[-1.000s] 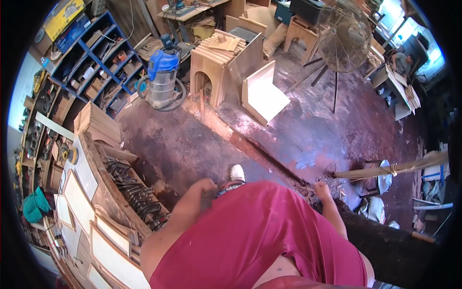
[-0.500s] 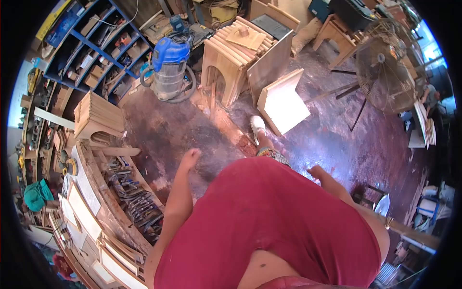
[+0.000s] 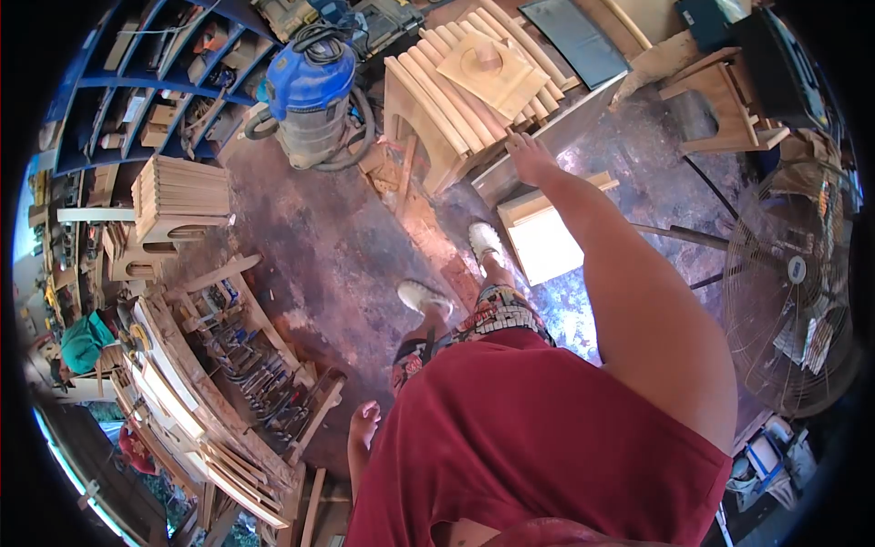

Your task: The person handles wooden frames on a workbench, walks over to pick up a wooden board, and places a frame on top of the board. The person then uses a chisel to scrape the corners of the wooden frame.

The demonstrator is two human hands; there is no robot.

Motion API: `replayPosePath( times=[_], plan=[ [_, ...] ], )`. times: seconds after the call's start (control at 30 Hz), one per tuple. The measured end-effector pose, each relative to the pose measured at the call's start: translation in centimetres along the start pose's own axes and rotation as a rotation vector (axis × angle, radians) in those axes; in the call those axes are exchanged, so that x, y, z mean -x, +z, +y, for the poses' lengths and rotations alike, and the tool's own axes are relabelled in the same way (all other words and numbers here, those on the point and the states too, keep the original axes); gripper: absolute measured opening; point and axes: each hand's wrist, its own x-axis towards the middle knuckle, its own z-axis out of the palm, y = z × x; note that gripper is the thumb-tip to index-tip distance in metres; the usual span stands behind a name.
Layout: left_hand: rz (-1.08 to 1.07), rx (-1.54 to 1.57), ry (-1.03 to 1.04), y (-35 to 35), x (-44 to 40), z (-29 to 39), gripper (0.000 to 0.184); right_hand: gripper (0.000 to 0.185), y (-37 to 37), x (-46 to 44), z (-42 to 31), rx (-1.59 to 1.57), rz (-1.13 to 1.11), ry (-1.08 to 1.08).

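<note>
My right hand (image 3: 531,157) reaches forward, fingers stretched out, at the near edge of a wooden house-shaped box (image 3: 424,128) with a roof of rounded slats. The fingertips appear to touch the roof's lower corner. On the slats lies a flat wooden piece (image 3: 510,87) with a small block (image 3: 483,59) on it. A flat panel (image 3: 497,178) leans against the box's side, partly behind my hand. Below my forearm a white-faced wooden piece (image 3: 544,244) stands on the floor. My left hand (image 3: 365,422) hangs low by my side, fingers curled, with nothing visible in it.
A blue-topped shop vacuum (image 3: 312,82) with a hose stands left of the box. To the right is a large fan (image 3: 793,273) on legs. A bench with a rack of clamps (image 3: 255,356) and another slatted house (image 3: 182,196) are at left. Blue shelving (image 3: 91,82) stands behind.
My body has moved forward, closer to the box. My right hand has gone from my side out to the roof edge. My left hand has dropped back beside my body.
</note>
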Motion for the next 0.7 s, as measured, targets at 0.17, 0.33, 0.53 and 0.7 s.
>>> replayPosePath(
  times=[0.17,0.33,0.53,0.7],
  plan=[
    [0.097,-0.111,0.089,0.4,-0.4,6.2,0.043,0.053,3.1,-0.2,2.1,0.213,-0.144,-0.051],
    [0.135,-0.122,0.147,2.3,0.2,12.7,0.041,0.06,6.2,4.7,3.9,0.073,-0.063,-0.074],
    [0.062,-0.209,0.242,4.2,0.9,13.6,0.043,0.068,5.8,8.9,4.6,-0.067,-0.173,-0.029],
    [0.079,-0.149,0.149,4.3,0.6,10.5,0.044,0.065,6.1,9.3,5.3,-0.033,-0.18,-0.036]
  ],
)
